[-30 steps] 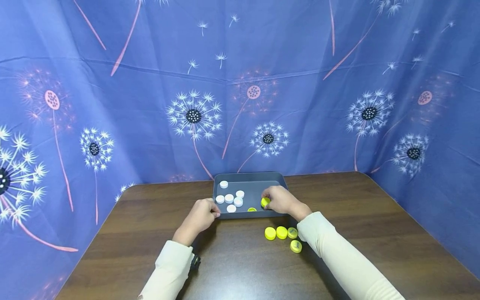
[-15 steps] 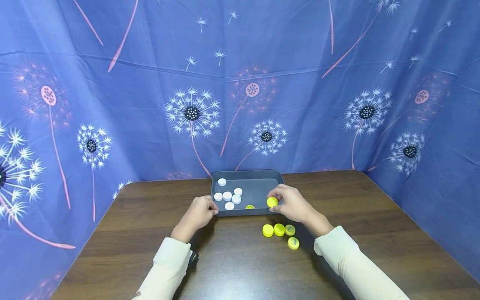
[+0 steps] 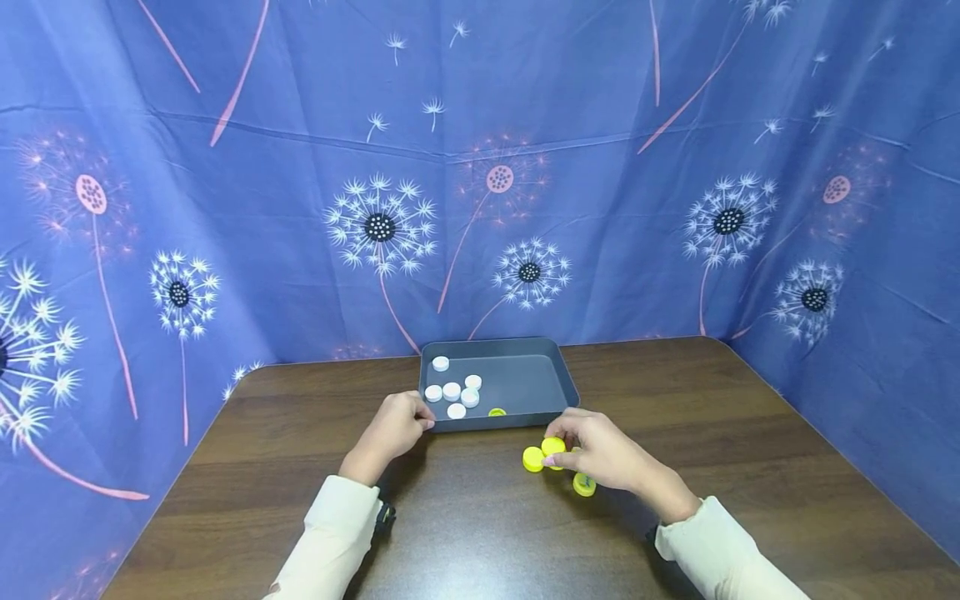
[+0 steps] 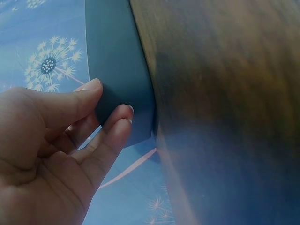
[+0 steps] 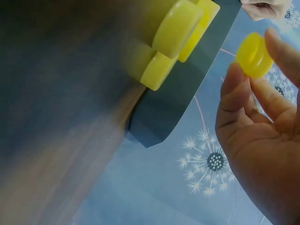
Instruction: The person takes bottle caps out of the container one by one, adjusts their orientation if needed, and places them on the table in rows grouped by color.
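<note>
A dark grey tray (image 3: 528,383) stands at the far side of the table, and my left hand (image 3: 392,429) pinches its near left corner between thumb and fingers. In the left wrist view, the thumb and fingertips lie on the tray wall (image 4: 119,61). My right hand (image 3: 603,454) holds a yellow bottle cap (image 5: 254,55) at the fingertips, in front of the tray and close over other yellow caps (image 3: 533,459) on the table. That hand partly hides some of these. Several white caps (image 3: 452,391) lie in the tray's left part, with one yellow cap (image 3: 497,412) near its front wall.
The wooden table (image 3: 465,517) reaches toward me and out to both sides. Behind the tray hangs a blue curtain (image 3: 615,275) with dandelion prints. One yellow cap (image 3: 584,484) lies slightly nearer to me than the others on the table.
My right hand has lifted the yellow bottle cap out of the tray's right side and carried it toward me, over the caps on the table. My left hand stays at the tray corner.
</note>
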{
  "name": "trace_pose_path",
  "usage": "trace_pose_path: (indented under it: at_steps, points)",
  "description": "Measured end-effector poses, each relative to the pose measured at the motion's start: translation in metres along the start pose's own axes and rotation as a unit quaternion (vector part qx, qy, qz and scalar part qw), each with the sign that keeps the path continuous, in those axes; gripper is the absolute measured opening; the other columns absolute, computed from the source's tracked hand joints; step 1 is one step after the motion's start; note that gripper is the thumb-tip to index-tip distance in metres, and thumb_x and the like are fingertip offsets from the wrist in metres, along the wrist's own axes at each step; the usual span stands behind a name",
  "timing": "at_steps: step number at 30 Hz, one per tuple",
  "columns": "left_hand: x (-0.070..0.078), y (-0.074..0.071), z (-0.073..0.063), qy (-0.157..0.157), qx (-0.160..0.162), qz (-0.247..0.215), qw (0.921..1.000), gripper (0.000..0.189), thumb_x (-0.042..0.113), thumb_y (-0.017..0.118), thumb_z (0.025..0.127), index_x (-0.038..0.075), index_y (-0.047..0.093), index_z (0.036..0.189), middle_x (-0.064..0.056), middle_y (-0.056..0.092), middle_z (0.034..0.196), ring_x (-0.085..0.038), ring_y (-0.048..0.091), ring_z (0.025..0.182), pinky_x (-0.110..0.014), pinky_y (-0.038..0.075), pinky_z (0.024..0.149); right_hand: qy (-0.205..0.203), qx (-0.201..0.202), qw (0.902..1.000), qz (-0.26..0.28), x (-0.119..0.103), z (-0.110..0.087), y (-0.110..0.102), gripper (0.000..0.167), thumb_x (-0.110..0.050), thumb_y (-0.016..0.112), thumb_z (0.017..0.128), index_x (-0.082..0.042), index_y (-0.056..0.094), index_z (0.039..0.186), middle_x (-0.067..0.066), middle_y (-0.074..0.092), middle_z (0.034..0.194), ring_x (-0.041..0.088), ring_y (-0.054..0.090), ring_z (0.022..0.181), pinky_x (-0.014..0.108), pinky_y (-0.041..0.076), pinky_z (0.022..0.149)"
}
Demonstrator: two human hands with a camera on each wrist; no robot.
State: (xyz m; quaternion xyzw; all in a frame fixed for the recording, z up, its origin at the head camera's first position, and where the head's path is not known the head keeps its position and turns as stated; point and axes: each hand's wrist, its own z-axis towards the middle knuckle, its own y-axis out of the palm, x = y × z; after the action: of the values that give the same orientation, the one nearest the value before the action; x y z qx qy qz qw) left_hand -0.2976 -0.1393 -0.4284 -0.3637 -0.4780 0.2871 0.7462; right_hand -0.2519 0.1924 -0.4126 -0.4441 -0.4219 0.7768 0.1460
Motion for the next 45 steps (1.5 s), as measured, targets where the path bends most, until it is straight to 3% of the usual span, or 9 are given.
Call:
trace_pose_path:
  at_steps: [6,17,27,33,39,45]
  points:
    - [0.000,0.000,-0.001,0.002,0.003,-0.007,1.0000,0.014,-0.001,0.075,0.084,0.007,0.075,0.073,0.005,0.060,0.074,-0.010,0.054,0.071,-0.028,0.050,0.066,-0.015,-0.026,0.9993,-0.023,0.000,-0.011,0.001,0.022,-0.016,0.086,0.076,-0.019,0.070,0.091,-0.012,0.061,0.083,0.010,0.057,0.079,0.027,0.050,0.069]
    - [-0.001,-0.001,-0.001,0.023,0.007,0.004,0.9997,0.015,-0.003,0.076,0.082,0.007,0.074,0.071,0.005,0.059,0.072,-0.009,0.054,0.069,-0.027,0.049,0.064,-0.052,-0.046,0.9966,-0.044,0.001,-0.013,0.001,0.030,-0.001,0.086,0.070,-0.013,0.073,0.094,-0.011,0.062,0.086,0.009,0.055,0.079,0.029,0.050,0.071]
    - [-0.002,0.001,0.001,0.022,0.006,0.011,0.9997,0.016,-0.003,0.075,0.082,0.007,0.073,0.070,0.006,0.058,0.070,-0.008,0.051,0.067,-0.026,0.047,0.062,-0.014,-0.065,0.9968,-0.045,-0.004,-0.015,0.004,0.027,-0.002,0.086,0.071,-0.012,0.074,0.094,-0.011,0.061,0.089,0.012,0.056,0.080,0.026,0.050,0.071]
    - [-0.002,0.001,0.001,0.016,0.002,0.007,0.9999,0.017,-0.003,0.075,0.083,0.007,0.074,0.070,0.006,0.058,0.071,-0.009,0.052,0.068,-0.027,0.048,0.063,-0.025,-0.068,0.9957,-0.058,-0.005,-0.017,0.004,0.025,0.001,0.086,0.070,-0.013,0.071,0.085,-0.009,0.060,0.086,0.010,0.053,0.076,0.024,0.048,0.067]
    - [-0.003,0.003,0.001,0.011,-0.003,0.007,0.9999,0.015,-0.003,0.075,0.083,0.007,0.075,0.072,0.006,0.059,0.072,-0.009,0.053,0.069,-0.027,0.049,0.065,-0.010,-0.067,0.9931,-0.096,-0.005,-0.018,0.005,0.022,-0.006,0.087,0.071,-0.016,0.072,0.083,-0.013,0.063,0.089,0.010,0.055,0.081,0.029,0.050,0.074]
    - [-0.003,0.002,0.002,0.013,0.003,0.010,0.9999,0.016,-0.003,0.075,0.083,0.008,0.074,0.071,0.006,0.059,0.072,-0.009,0.053,0.069,-0.027,0.049,0.064,-0.008,-0.070,0.9942,-0.082,-0.003,-0.017,0.004,0.023,-0.005,0.087,0.071,-0.015,0.072,0.085,-0.011,0.063,0.088,0.010,0.054,0.078,0.027,0.049,0.071]
